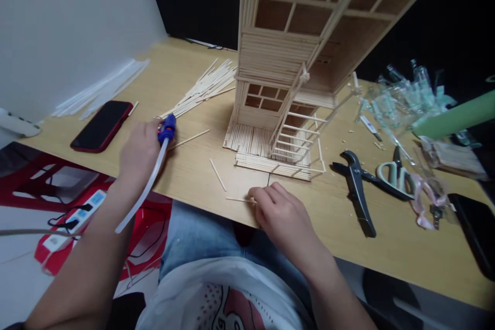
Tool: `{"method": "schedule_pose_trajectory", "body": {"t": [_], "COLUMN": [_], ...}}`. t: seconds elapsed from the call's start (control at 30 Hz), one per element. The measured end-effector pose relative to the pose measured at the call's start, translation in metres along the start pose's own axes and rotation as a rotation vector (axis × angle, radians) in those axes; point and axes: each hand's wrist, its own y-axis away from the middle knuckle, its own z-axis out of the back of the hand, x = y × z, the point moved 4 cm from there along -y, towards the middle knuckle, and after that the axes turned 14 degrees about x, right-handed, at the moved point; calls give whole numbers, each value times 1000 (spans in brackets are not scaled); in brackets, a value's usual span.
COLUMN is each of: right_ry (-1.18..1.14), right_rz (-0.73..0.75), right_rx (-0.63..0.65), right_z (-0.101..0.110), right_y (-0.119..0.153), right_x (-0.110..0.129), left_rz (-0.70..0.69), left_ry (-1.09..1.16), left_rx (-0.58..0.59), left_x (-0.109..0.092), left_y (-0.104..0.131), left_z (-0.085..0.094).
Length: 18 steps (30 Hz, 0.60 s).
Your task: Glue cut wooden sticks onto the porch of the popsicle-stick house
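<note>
My left hand (141,149) is wrapped round a blue hot glue gun (167,129), and a long white glue stick (145,188) trails from its back end. Near the table's front edge, my right hand (281,211) pinches the end of a short thin wooden stick (236,199). Another short stick (217,174) lies loose between my hands, and a longer one (191,138) rests just right of the glue gun. Beyond my right hand stands a house model (278,56) built of thin wooden sticks, with a small stair and a railed porch in front.
A pile of wooden sticks (211,85) lies left of the model. Further left are a phone (101,126) and spare glue sticks (104,85). To the right lie black-handled cutters (358,191), scissors (396,172), clear plastic wrappers (410,93) and a dark phone (475,232).
</note>
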Motion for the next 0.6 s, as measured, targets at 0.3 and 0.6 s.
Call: {"method": "schedule_pose_trajectory", "body": {"t": [0.3, 0.6], "right_ry": [-377, -1410], "right_rz": [-17, -163], "right_rx": [-74, -86], "right_z": [-8, -1], "right_y": [6, -37], "right_x": [7, 19], "left_rz": [-86, -73], "left_ry": [-151, -205], "left_rx": [-68, -56], "left_x": [12, 11], "left_y": [-2, 15], "left_z": [-20, -4]}}
